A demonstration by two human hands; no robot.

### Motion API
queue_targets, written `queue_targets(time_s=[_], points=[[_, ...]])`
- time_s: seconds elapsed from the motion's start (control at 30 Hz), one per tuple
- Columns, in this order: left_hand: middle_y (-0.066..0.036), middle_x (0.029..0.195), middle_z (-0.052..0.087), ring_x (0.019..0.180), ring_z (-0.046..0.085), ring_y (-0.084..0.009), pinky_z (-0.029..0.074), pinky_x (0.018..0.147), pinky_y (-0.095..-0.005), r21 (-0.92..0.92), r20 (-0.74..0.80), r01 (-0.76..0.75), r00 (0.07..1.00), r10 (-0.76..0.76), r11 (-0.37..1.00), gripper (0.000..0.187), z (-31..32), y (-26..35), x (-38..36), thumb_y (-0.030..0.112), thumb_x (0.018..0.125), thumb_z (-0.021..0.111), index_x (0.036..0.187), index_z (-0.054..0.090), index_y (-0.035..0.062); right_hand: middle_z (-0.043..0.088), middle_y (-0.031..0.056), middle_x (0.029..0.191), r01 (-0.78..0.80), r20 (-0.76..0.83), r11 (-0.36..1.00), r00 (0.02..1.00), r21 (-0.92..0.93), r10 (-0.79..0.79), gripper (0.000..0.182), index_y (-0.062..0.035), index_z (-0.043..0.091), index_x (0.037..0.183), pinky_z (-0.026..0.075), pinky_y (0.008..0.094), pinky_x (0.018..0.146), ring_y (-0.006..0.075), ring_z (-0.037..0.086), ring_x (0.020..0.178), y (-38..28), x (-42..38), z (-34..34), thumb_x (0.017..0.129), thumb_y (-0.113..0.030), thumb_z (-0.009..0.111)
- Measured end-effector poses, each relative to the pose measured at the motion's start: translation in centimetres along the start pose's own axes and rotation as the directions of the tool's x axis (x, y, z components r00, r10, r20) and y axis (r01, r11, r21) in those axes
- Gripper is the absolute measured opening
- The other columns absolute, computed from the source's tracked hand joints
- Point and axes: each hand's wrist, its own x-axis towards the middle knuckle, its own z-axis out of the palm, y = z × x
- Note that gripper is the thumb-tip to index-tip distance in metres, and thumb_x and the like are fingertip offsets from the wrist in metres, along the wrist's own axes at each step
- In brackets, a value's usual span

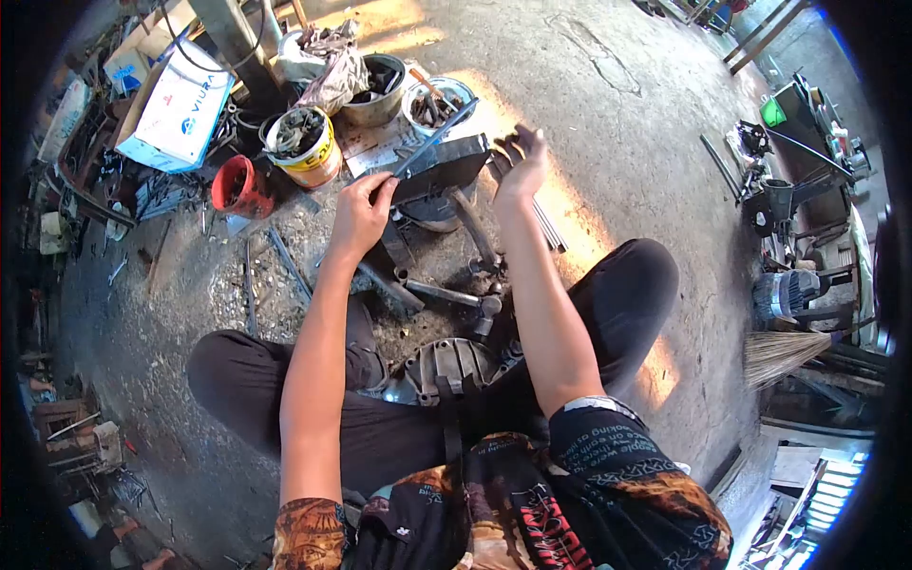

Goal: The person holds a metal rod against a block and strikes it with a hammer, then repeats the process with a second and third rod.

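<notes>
My left hand (pixel 361 217) pinches the near end of a thin blue-grey metal strip (pixel 435 138) between thumb and fingers. The strip slants up and to the right, over a dark rectangular metal block (pixel 443 173). At the block's right end is my right hand (pixel 522 171), its fingers spread with nothing in them. Whether those fingertips touch the block cannot be told. Below the block, a hammer (pixel 488 306) lies on the floor with its handle pointing left. A ribbed cast-metal housing (pixel 445 369) sits between my legs.
Beyond the block stand a white bucket (pixel 410 106) of metal pieces, a metal pot (pixel 378 112), a yellow bucket (pixel 313 169) and a red bucket (pixel 236 193). Loose bars (pixel 290 266) lie on the floor at left. A straw broom (pixel 784 356) and a motor (pixel 787 293) are at right.
</notes>
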Motion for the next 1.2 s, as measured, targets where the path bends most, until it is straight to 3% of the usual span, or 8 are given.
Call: queue_targets(time_s=[0.03, 0.1, 0.13, 0.27, 0.37, 0.53, 0.77, 1.2], points=[[-0.021, 0.094, 0.073, 0.083, 0.072, -0.0318, 0.054, 0.076, -0.0359, -0.002, 0.004, -0.014, 1.0, 0.014, 1.0, 0.022, -0.2, 0.7, 0.1, 0.014, 0.094, 0.066, 0.102, 0.07, -0.006, 0.062, 0.0172, 0.115, -0.137, 0.096, 0.983, 0.987, 0.124, 0.125, 0.064, 0.0045, 0.056, 0.128, 0.049, 0.0407, 0.09, 0.0297, 0.062, 0.105, -2.9, -0.7, 1.1, 0.102, -0.052, 0.041], [-0.018, 0.091, 0.074, 0.081, 0.072, -0.0223, 0.053, 0.075, -0.0328, -0.088, 0.15, 0.191, 0.973, -0.176, 0.978, 0.023, -0.6, 2.1, 0.3, 0.015, 0.095, 0.066, 0.103, 0.07, -0.0066, 0.054, 0.022, 0.138, -0.243, 0.327, 0.93, 0.933, 0.275, 0.147, 0.089, 0.0012, 0.044, 0.144, 0.037, 0.0514, 0.112, 0.0375, 0.052, 0.128, -6.5, -1.8, 1.9, 0.096, -0.072, 0.027], [-0.009, 0.081, 0.072, 0.074, 0.065, -0.0124, 0.05, 0.067, -0.0287, -0.16, 0.173, 0.171, 0.975, -0.143, 0.972, 0.023, -0.5, 2.4, 0.3, 0.015, 0.097, 0.064, 0.102, 0.071, -0.0064, 0.043, 0.0218, 0.152, -0.302, 0.439, 0.879, 0.89, 0.368, 0.122, 0.094, 0.0018, 0.037, 0.149, 0.029, 0.0518, 0.119, 0.0404, 0.04, 0.141, -7.3, -1.5, 1.4, 0.096, -0.075, 0.024], [0.002, 0.07, 0.058, 0.063, 0.05, -0.0056, 0.041, 0.058, -0.0236, -0.27, 0.3, 0.254, 0.939, -0.17, 0.929, 0.022, -0.4, 5.3, 0.4, 0.014, 0.1, 0.061, 0.101, 0.072, -0.0043, 0.039, 0.0217, 0.156, -0.412, 0.582, 0.748, 0.812, 0.52, 0.043, 0.099, -0.0016, 0.033, 0.153, 0.029, 0.0521, 0.119, 0.0399, 0.037, 0.144, -9.2, -1.4, 0.8, 0.094, -0.079, 0.016], [0.002, 0.07, 0.058, 0.063, 0.049, -0.0054, 0.039, 0.056, -0.0232, -0.374, 0.438, 0.366, 0.88, -0.186, 0.852, 0.022, -0.8, 7.3, 0.6, 0.015, 0.101, 0.06, 0.099, 0.071, -0.0038, 0.038, 0.0216, 0.156, -0.475, 0.654, 0.653, 0.756, 0.589, -0.04, 0.099, -0.0025, 0.032, 0.154, 0.029, 0.052, 0.12, 0.0395, 0.035, 0.145, -9.7, -1.5, 0.8, 0.094, -0.079, 0.016], [-0.001, 0.072, 0.062, 0.062, 0.05, -0.0051, 0.039, 0.055, -0.0222, -0.456, 0.562, 0.474, 0.81, -0.169, 0.753, 0.018, -0.7, 9.0, 0.5, 0.015, 0.102, 0.058, 0.105, 0.066, -0.0009, 0.033, 0.0208, 0.159, -0.516, 0.704, 0.591, 0.698, 0.621, -0.131, 0.099, -0.0057, 0.026, 0.157, 0.028, 0.0522, 0.12, 0.0402, 0.031, 0.147, -10.8, -2.2, 1.7, 0.093, -0.08, 0.015], [-0.002, 0.072, 0.063, 0.06, 0.05, -0.0042, 0.039, 0.054, -0.0215, -0.422, 0.608, 0.472, 0.78, -0.144, 0.774, 0.014, 0.0, 10.6, -0.1, 0.015, 0.103, 0.056, 0.107, 0.061, 0.0029, 0.034, 0.0215, 0.158, -0.643, 0.758, 0.431, 0.629, 0.633, -0.174, 0.099, -0.0055, 0.022, 0.157, 0.027, 0.0524, 0.121, 0.0405, 0.03, 0.147, -11.2, -3.6, 3.0, 0.093, -0.08, 0.013], [0.003, 0.072, 0.057, 0.065, 0.049, -0.0032, 0.038, 0.058, -0.021, -0.291, 0.559, 0.396, 0.809, -0.181, 0.871, 0.02, 0.2, 12.0, -0.3, 0.019, 0.102, 0.06, 0.095, 0.065, 0.001, 0.035, 0.0246, 0.157, -0.608, 0.68, 0.397, 0.73, 0.688, -0.062, 0.099, -0.0071, 0.009, 0.159, 0.027, 0.0546, 0.12, 0.0439, 0.032, 0.146, -11.9, -4.3, 3.4, 0.093, -0.08, 0.012]])
